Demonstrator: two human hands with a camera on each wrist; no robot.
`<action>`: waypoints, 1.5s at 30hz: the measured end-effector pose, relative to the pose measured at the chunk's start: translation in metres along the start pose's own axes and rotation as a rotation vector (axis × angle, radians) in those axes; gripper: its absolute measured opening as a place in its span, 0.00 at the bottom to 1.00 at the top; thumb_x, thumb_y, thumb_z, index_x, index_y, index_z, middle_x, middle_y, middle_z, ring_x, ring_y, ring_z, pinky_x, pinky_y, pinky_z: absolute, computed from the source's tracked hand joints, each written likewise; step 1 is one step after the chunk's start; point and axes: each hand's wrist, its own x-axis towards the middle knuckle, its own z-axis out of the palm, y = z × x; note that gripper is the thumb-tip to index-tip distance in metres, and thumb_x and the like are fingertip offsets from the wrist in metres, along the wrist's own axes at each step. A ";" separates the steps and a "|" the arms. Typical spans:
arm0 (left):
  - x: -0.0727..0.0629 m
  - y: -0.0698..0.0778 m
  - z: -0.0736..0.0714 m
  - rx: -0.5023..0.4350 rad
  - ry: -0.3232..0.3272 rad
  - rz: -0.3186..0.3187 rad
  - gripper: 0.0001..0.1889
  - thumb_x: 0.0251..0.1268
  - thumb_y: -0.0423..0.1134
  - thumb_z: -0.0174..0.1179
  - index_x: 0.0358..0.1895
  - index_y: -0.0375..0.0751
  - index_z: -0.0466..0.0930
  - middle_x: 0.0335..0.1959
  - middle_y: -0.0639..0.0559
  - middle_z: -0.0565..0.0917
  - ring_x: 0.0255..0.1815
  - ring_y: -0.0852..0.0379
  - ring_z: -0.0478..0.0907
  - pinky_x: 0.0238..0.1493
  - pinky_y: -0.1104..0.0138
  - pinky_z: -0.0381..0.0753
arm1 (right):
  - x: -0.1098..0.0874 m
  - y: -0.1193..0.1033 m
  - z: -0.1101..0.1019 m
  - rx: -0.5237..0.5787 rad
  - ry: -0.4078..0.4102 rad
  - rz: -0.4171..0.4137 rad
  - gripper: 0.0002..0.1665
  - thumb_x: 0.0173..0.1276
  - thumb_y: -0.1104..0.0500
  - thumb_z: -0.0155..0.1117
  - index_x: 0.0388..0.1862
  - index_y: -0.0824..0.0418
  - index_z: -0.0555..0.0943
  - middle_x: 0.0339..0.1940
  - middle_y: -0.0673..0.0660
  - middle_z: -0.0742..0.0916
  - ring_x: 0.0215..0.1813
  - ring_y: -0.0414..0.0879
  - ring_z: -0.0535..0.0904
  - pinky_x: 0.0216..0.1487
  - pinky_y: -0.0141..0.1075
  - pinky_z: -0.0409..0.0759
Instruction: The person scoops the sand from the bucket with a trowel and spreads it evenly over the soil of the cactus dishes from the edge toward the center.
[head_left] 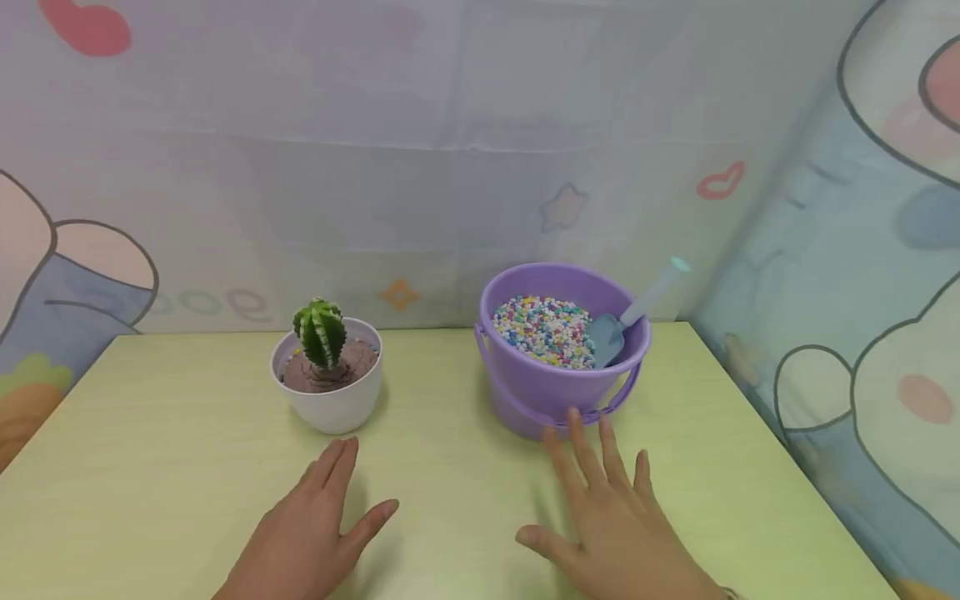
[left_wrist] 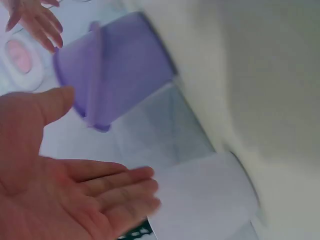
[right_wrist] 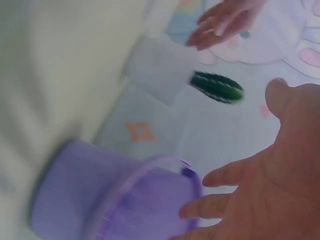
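Observation:
In the head view, a white pot (head_left: 337,410) stands left of centre, with a small green cactus (head_left: 321,333) upright in brown soil (head_left: 352,367). To its right is a purple bucket (head_left: 558,387) filled with colourful beads (head_left: 543,329). A blue-grey scoop (head_left: 606,337) leans in the beads, its pale handle over the bucket's right rim. My left hand (head_left: 303,525) hovers in front of the pot, fingers straight and thumb apart, holding nothing. My right hand (head_left: 615,521) is spread in front of the bucket; whether its fingertips touch the bucket I cannot tell.
Both containers stand on a pale yellow-green table (head_left: 442,483), near its back edge. Behind it hangs a light cloth backdrop (head_left: 360,192) with cartoon prints, which continues along the right side. The bucket's handle (head_left: 517,400) hangs down at the front.

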 end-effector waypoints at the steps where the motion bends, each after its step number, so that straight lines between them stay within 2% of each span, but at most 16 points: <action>1: 0.004 0.004 -0.004 -0.057 0.008 0.007 0.45 0.69 0.65 0.53 0.72 0.29 0.60 0.71 0.34 0.65 0.68 0.36 0.65 0.60 0.44 0.67 | 0.001 0.001 -0.008 -0.002 0.030 -0.021 0.53 0.68 0.27 0.51 0.80 0.58 0.54 0.80 0.58 0.52 0.77 0.62 0.46 0.63 0.69 0.53; 4: 0.017 0.018 -0.013 -0.229 0.070 0.049 0.39 0.71 0.60 0.54 0.74 0.35 0.60 0.71 0.40 0.66 0.69 0.40 0.65 0.62 0.45 0.65 | 0.008 0.007 -0.032 0.033 0.156 -0.089 0.47 0.70 0.34 0.57 0.79 0.55 0.58 0.77 0.56 0.63 0.74 0.56 0.60 0.63 0.59 0.64; 6: 0.028 0.026 -0.016 -0.334 0.117 0.090 0.37 0.72 0.57 0.55 0.74 0.39 0.60 0.72 0.43 0.66 0.71 0.43 0.62 0.64 0.45 0.62 | 0.017 0.016 -0.045 0.124 0.255 -0.152 0.41 0.71 0.42 0.62 0.77 0.55 0.62 0.73 0.55 0.69 0.69 0.54 0.68 0.62 0.53 0.69; 9: 0.049 0.037 -0.018 -0.444 0.186 0.143 0.34 0.72 0.54 0.57 0.75 0.42 0.60 0.72 0.47 0.65 0.72 0.47 0.60 0.66 0.47 0.60 | 0.039 0.032 -0.060 0.326 0.428 -0.287 0.33 0.68 0.59 0.67 0.71 0.58 0.70 0.65 0.55 0.78 0.62 0.53 0.76 0.59 0.46 0.73; 11: 0.065 0.045 -0.018 -0.496 0.230 0.180 0.33 0.72 0.50 0.58 0.74 0.42 0.61 0.72 0.48 0.66 0.71 0.48 0.61 0.66 0.50 0.61 | 0.056 0.043 -0.068 0.506 0.519 -0.371 0.29 0.64 0.70 0.66 0.65 0.65 0.75 0.61 0.58 0.81 0.60 0.52 0.78 0.60 0.41 0.73; 13: 0.083 0.052 -0.016 -0.551 0.260 0.213 0.32 0.71 0.47 0.60 0.73 0.39 0.62 0.70 0.46 0.67 0.71 0.49 0.63 0.67 0.54 0.62 | 0.073 0.056 -0.074 0.684 0.600 -0.416 0.27 0.61 0.78 0.63 0.61 0.71 0.77 0.57 0.63 0.83 0.58 0.51 0.80 0.59 0.39 0.73; 16: 0.109 0.062 -0.012 -0.643 0.265 0.245 0.32 0.71 0.44 0.60 0.72 0.34 0.63 0.70 0.42 0.67 0.71 0.50 0.62 0.67 0.61 0.62 | 0.096 0.076 -0.082 0.894 0.699 -0.401 0.23 0.62 0.82 0.59 0.57 0.77 0.76 0.54 0.68 0.83 0.57 0.53 0.80 0.57 0.37 0.75; 19: 0.133 0.070 -0.006 -0.714 0.230 0.228 0.33 0.71 0.45 0.59 0.73 0.33 0.61 0.71 0.41 0.65 0.71 0.50 0.61 0.67 0.64 0.61 | 0.117 0.099 -0.085 0.977 0.775 -0.333 0.19 0.66 0.79 0.59 0.56 0.77 0.77 0.54 0.68 0.83 0.57 0.54 0.80 0.57 0.36 0.75; 22: 0.148 0.072 -0.001 -0.735 0.180 0.159 0.36 0.70 0.49 0.59 0.74 0.35 0.59 0.73 0.43 0.62 0.71 0.47 0.63 0.66 0.60 0.63 | 0.132 0.119 -0.081 0.982 0.807 -0.242 0.19 0.67 0.76 0.59 0.58 0.75 0.76 0.56 0.68 0.82 0.59 0.53 0.79 0.58 0.36 0.73; 26: 0.164 0.073 0.006 -0.704 0.110 0.080 0.41 0.67 0.56 0.59 0.76 0.38 0.56 0.74 0.44 0.60 0.69 0.40 0.63 0.64 0.50 0.66 | 0.139 0.138 -0.073 0.834 0.844 -0.095 0.21 0.70 0.73 0.58 0.62 0.71 0.76 0.62 0.62 0.80 0.67 0.48 0.72 0.65 0.37 0.66; 28: 0.172 0.075 0.009 -0.693 0.076 0.087 0.42 0.66 0.58 0.59 0.76 0.38 0.56 0.74 0.43 0.60 0.69 0.40 0.63 0.64 0.48 0.65 | 0.139 0.144 -0.072 0.749 0.850 -0.039 0.22 0.72 0.71 0.58 0.64 0.69 0.75 0.64 0.60 0.78 0.69 0.46 0.69 0.67 0.38 0.64; 30: 0.182 0.079 0.012 -0.709 0.041 0.137 0.43 0.64 0.58 0.61 0.75 0.38 0.57 0.72 0.42 0.63 0.69 0.42 0.63 0.64 0.48 0.65 | 0.137 0.149 -0.073 0.716 0.823 0.012 0.22 0.73 0.68 0.57 0.65 0.67 0.74 0.65 0.58 0.78 0.68 0.45 0.70 0.65 0.36 0.66; 34: 0.190 0.081 0.017 -0.739 -0.036 0.227 0.48 0.57 0.58 0.69 0.74 0.40 0.55 0.68 0.42 0.65 0.69 0.46 0.62 0.66 0.50 0.62 | 0.136 0.151 -0.072 0.675 0.656 0.075 0.19 0.79 0.60 0.50 0.64 0.66 0.73 0.58 0.61 0.81 0.53 0.42 0.80 0.51 0.31 0.73; 37: 0.192 0.082 0.019 -0.734 -0.075 0.223 0.56 0.52 0.59 0.72 0.76 0.41 0.48 0.71 0.44 0.59 0.71 0.47 0.58 0.68 0.52 0.58 | 0.137 0.150 -0.075 0.666 0.512 0.086 0.19 0.82 0.55 0.43 0.60 0.68 0.69 0.53 0.61 0.82 0.47 0.43 0.83 0.46 0.31 0.74; 39: 0.192 0.083 0.020 -0.739 -0.087 0.206 0.59 0.50 0.60 0.73 0.77 0.41 0.44 0.72 0.44 0.57 0.73 0.48 0.56 0.69 0.52 0.56 | 0.138 0.148 -0.078 0.710 0.426 0.082 0.18 0.82 0.55 0.40 0.57 0.68 0.63 0.51 0.62 0.80 0.51 0.47 0.84 0.50 0.34 0.77; 45: 0.190 0.084 0.021 -0.790 -0.107 0.203 0.58 0.51 0.55 0.74 0.77 0.42 0.43 0.72 0.43 0.60 0.73 0.48 0.56 0.69 0.53 0.55 | 0.138 0.145 -0.084 0.714 0.272 0.118 0.16 0.82 0.54 0.38 0.53 0.68 0.56 0.46 0.70 0.80 0.49 0.53 0.84 0.47 0.35 0.80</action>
